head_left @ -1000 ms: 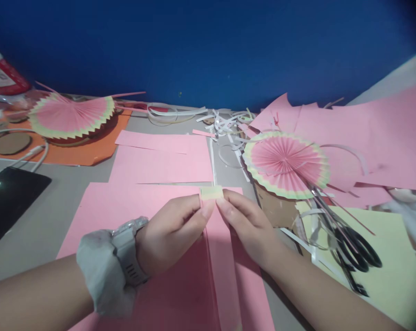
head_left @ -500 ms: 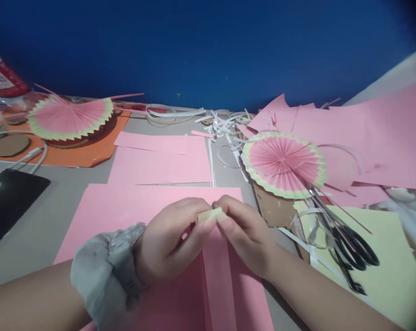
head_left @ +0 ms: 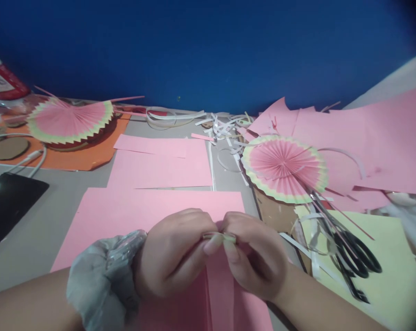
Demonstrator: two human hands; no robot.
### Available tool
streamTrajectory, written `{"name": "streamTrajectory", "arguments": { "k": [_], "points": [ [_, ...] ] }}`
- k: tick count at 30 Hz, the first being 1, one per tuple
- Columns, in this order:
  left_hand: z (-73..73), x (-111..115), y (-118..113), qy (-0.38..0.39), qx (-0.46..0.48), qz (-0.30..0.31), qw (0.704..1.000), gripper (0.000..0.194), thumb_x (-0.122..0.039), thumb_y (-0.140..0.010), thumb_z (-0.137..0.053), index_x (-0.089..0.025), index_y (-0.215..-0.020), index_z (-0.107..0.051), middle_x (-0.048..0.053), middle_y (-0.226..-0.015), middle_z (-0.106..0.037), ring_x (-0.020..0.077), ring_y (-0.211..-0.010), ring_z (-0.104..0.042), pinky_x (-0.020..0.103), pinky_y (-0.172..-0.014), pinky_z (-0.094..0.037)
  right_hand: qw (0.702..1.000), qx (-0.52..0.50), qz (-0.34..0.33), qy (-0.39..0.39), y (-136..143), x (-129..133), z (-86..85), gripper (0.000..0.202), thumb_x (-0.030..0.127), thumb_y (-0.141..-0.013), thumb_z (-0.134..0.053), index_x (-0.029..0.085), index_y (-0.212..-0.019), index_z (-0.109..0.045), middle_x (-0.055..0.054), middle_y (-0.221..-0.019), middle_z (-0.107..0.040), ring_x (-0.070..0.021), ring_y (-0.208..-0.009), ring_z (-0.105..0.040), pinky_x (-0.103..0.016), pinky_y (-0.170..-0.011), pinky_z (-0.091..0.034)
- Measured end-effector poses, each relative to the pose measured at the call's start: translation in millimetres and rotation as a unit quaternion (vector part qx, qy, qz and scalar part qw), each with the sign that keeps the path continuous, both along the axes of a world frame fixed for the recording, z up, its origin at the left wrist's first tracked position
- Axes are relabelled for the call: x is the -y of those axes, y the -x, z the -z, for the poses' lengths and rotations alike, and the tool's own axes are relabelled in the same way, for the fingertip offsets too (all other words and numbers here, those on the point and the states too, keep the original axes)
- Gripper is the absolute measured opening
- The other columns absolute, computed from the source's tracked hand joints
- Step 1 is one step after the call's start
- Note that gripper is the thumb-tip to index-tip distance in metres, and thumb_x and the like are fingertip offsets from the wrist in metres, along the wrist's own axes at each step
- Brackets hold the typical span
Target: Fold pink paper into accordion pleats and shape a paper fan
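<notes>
My left hand (head_left: pixel 180 253) and my right hand (head_left: pixel 252 253) meet over the large pink sheet (head_left: pixel 153 202), both closed. Between thumbs and fingertips they pinch the narrow yellow-green end of a folded paper strip (head_left: pixel 229 238). A long pink part (head_left: pixel 222 294) runs from below that end toward me; where it joins is hidden by my fingers. The fingertips curled behind the strip are partly out of sight. A grey scrunchie (head_left: pixel 101 276) sits around my left wrist.
To the right, a round pleated pink paper fan (head_left: pixel 284 168) lies near black-handled scissors (head_left: pixel 356 253) and a pale yellow sheet (head_left: pixel 384 234). Another fan (head_left: pixel 72 122) rests on orange paper (head_left: pixel 104 154) at left. Paper scraps (head_left: pixel 225 126) lie behind, before a blue wall (head_left: pixel 208 50).
Both hands have come down slightly, toward me, with the paper strip. Its yellow-green end has tipped, now showing more edge-on, and my right thumb points more upright.
</notes>
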State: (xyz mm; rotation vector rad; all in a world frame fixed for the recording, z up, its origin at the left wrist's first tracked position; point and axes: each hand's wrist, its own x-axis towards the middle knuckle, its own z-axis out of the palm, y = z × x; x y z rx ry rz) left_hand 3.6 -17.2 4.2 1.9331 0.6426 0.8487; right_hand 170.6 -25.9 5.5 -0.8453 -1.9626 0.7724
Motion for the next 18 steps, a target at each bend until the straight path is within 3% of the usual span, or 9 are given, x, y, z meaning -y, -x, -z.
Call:
{"name": "streamTrajectory", "arguments": {
  "k": [6, 18],
  "points": [
    [-0.6, 1.2, 0.6, -0.031, 0.002, -0.021, 0.999, 0.014, -0.014, -0.090, -0.033, -0.016, -0.089, -0.047, 0.003, -0.073, -0.054, 0.0136, -0.067, -0.048, 0.027, -0.064, -0.040, 1.000, -0.013, 0.000, -0.004, 2.2, -1.8, -1.5, 0.025, 0.006, -0.075, -0.047, 0.024, -0.066, -0.033, 0.006, -0.053, -0.029, -0.0114, -0.048, -0.031, -0.023, -0.047, -0.031],
    [-1.8, -2.3, 2.3, -0.020, 0.004, 0.028, 0.999, 0.015, -0.020, -0.089, -0.035, -0.015, -0.089, -0.049, 0.004, -0.071, -0.054, 0.0143, -0.064, -0.046, 0.029, -0.061, -0.037, 1.000, -0.020, -0.013, 0.005, 2.5, -1.9, 0.8, 0.031, 0.006, -0.072, -0.049, 0.023, -0.062, -0.025, 0.007, -0.054, -0.026, -0.0101, -0.047, -0.028, -0.023, -0.047, -0.027]
  ]
}}
